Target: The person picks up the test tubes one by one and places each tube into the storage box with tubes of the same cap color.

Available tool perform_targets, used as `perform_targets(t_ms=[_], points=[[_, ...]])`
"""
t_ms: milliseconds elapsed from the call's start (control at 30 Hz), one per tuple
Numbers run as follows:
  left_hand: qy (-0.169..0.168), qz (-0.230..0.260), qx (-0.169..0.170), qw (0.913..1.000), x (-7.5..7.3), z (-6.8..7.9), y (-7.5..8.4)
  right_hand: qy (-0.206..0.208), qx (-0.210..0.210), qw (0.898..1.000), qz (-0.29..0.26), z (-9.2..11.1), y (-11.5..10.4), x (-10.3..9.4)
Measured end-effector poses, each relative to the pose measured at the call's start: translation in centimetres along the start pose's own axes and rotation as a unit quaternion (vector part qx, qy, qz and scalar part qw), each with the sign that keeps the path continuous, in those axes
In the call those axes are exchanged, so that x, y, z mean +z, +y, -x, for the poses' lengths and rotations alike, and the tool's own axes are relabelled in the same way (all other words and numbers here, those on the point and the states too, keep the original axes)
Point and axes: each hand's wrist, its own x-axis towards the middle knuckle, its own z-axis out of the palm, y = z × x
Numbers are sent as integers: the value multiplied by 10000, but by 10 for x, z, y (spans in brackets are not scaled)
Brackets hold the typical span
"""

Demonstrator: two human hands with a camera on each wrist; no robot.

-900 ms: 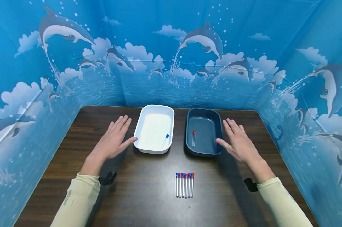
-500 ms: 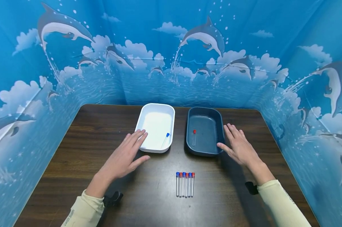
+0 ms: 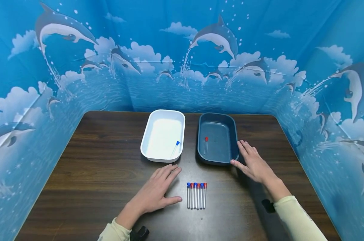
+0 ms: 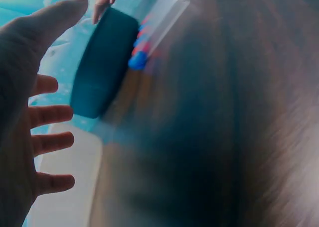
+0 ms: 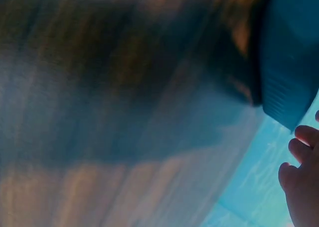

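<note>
Just left of a row of several capped test tubes (image 3: pixel 197 196), my left hand (image 3: pixel 156 190) hovers with fingers spread and holds nothing. Their caps alternate blue and red; a blue cap (image 4: pixel 138 60) shows blurred in the left wrist view. My right hand (image 3: pixel 254 165) has its fingertips right at the right rim of the dark blue tray (image 3: pixel 216 160), with nothing in its grasp. Inside that tray lies a red-capped test tube (image 3: pixel 206 145). A blue-capped test tube (image 3: pixel 176 147) leans in the white tray (image 3: pixel 162 159).
Both trays stand side by side toward the back of the dark wooden table (image 3: pixel 103 160), with a gap between them. A blue dolphin-print curtain (image 3: pixel 170 87) encloses the table at the back and sides.
My left hand has moved from the white tray's left side toward me and right, close to the tube row. The right hand has shifted slightly toward me along the dark tray's side.
</note>
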Motion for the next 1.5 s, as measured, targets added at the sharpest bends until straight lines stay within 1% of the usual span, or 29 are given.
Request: perform_targets(t_ms=[100,167,367,500,600,800,1000,1267,1500], points=[[-267,-17,-155,9995,12,-1,3,-16,5,10000,-78,1,2,6],[-365,-40,-196,9991,18,-3,6,-29,39,9999,-126,2,3,11],[-499,-103,-195,9985,32,-8,14,-102,190,9994,-261,6,5,22],[-590,-109,-276,9978,37,-13,18,-44,206,9990,-383,7,6,23],[-623,-191,-220,9976,41,-15,19,-45,209,9988,-438,7,7,24],[-561,-370,-84,9977,47,-18,22,-64,330,9973,-658,8,9,27],[-633,-520,-162,9965,50,-21,25,-43,377,9948,-945,7,11,31],[-671,-671,-224,9952,50,-23,28,-132,537,9898,-1315,4,12,37],[-601,-655,-239,9958,52,-24,29,-164,559,9873,-1478,4,14,39]])
